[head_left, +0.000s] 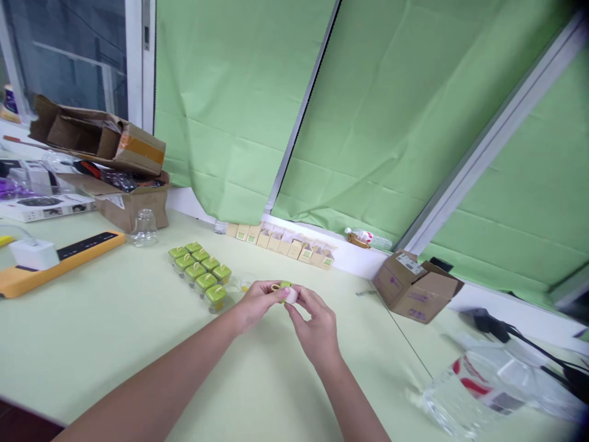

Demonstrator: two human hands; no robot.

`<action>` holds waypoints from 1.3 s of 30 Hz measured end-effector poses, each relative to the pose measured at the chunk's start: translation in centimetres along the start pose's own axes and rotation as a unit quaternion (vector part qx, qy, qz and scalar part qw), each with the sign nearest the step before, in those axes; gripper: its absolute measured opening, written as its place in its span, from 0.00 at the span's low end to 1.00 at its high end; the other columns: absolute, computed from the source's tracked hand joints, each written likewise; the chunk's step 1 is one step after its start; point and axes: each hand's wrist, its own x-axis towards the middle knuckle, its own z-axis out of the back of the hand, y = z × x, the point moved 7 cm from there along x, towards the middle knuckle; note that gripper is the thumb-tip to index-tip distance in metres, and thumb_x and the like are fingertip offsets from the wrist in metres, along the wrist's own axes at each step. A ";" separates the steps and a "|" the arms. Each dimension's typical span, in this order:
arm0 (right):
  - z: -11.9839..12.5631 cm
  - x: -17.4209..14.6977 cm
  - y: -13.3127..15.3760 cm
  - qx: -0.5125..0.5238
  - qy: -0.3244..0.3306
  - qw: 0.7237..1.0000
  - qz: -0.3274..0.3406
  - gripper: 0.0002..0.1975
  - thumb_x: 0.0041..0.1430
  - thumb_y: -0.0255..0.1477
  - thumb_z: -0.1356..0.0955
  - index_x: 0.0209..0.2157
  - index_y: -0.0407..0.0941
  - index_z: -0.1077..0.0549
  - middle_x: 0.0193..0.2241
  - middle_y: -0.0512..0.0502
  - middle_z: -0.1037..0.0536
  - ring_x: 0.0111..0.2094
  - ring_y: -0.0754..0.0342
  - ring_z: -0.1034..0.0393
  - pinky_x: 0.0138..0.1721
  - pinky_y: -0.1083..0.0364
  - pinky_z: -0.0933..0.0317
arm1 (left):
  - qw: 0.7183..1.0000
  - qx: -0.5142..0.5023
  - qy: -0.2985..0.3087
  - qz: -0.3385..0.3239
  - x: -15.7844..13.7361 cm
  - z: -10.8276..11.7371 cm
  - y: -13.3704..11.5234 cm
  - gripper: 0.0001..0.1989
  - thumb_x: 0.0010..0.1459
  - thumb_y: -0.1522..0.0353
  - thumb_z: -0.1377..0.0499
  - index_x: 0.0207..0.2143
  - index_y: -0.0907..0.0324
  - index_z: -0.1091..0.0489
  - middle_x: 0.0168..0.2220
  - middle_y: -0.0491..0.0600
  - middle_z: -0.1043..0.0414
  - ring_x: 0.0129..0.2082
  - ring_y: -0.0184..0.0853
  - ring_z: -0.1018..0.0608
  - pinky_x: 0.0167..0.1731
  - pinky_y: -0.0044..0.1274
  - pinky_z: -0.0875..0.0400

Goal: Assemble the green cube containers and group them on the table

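Observation:
My left hand (256, 302) grips a small green lid (285, 285) with a pale loop handle, held just above the middle of the table. From the other side, the fingers of my right hand (317, 322) close on a small white round piece (291, 296) against that lid; whether the two are joined I cannot tell. Behind my left hand lies a small clear container (243, 283), partly hidden. To the left stand several small clear containers with green lids (205, 281), set in two rows, each lid with a loop on top.
Small cardboard boxes (278, 242) line the wall. An orange power strip (78, 261), a clear jar (145, 228) and stacked cartons (133, 205) are at left. At right are an open carton (409, 288), a large clear bottle (478, 387) and black cables (506, 328).

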 end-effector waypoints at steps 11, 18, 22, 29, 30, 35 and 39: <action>0.5 0.1 0.5 -0.001 -0.025 1.000 0.016 0.17 0.61 0.26 0.32 0.52 0.51 0.27 0.45 0.44 0.25 0.46 0.50 0.27 0.49 0.50 0.26 | 0.998 -0.042 -0.038 -0.004 -0.2 -0.4 -0.2 0.15 0.55 0.61 0.33 0.40 0.63 0.21 0.36 0.53 0.23 0.40 0.37 0.25 0.48 0.30 0.34; 0.4 -0.1 0.4 -0.029 -0.044 0.998 0.024 0.18 0.62 0.26 0.32 0.53 0.51 0.28 0.48 0.45 0.25 0.48 0.50 0.27 0.50 0.49 0.27 | 0.997 -0.059 -0.043 -0.005 -0.1 -0.5 -0.3 0.12 0.56 0.62 0.34 0.38 0.62 0.20 0.36 0.52 0.23 0.41 0.36 0.25 0.47 0.28 0.35; 0.2 0.0 0.3 -0.009 -0.030 0.999 0.009 0.16 0.62 0.26 0.32 0.52 0.51 0.28 0.47 0.45 0.25 0.47 0.50 0.27 0.50 0.49 0.27 | 0.997 -0.059 -0.048 -0.002 -0.1 -0.6 -0.4 0.13 0.55 0.62 0.33 0.37 0.62 0.20 0.36 0.52 0.24 0.40 0.36 0.26 0.47 0.28 0.35; 0.1 0.2 0.1 0.030 -0.016 0.999 -0.009 0.16 0.62 0.27 0.32 0.51 0.51 0.27 0.47 0.44 0.26 0.48 0.49 0.28 0.51 0.48 0.27 | 0.998 -0.042 -0.042 -0.010 -0.2 -0.6 -0.5 0.13 0.56 0.61 0.34 0.37 0.62 0.21 0.36 0.52 0.24 0.40 0.36 0.26 0.48 0.29 0.35; 0.2 0.2 0.0 0.033 -0.015 0.999 -0.012 0.16 0.62 0.27 0.32 0.51 0.51 0.27 0.47 0.44 0.26 0.48 0.49 0.28 0.51 0.48 0.27 | 0.998 -0.040 -0.039 -0.011 -0.2 -0.6 -0.4 0.13 0.57 0.62 0.35 0.38 0.62 0.20 0.36 0.52 0.24 0.40 0.36 0.26 0.48 0.29 0.35; 0.2 0.3 0.0 0.043 -0.003 0.999 -0.019 0.15 0.61 0.27 0.32 0.50 0.50 0.26 0.46 0.45 0.25 0.47 0.50 0.27 0.52 0.49 0.27 | 0.999 -0.033 -0.035 -0.013 -0.1 -0.4 -0.2 0.14 0.57 0.62 0.34 0.41 0.63 0.21 0.37 0.54 0.23 0.42 0.38 0.25 0.47 0.29 0.34; 0.2 0.0 -0.1 0.022 -0.011 1.000 -0.020 0.16 0.62 0.28 0.32 0.52 0.50 0.26 0.48 0.46 0.23 0.47 0.49 0.25 0.52 0.48 0.27 | 0.999 -0.033 -0.032 -0.009 0.0 -0.4 -0.1 0.16 0.56 0.61 0.34 0.42 0.63 0.21 0.39 0.55 0.22 0.43 0.39 0.24 0.49 0.31 0.34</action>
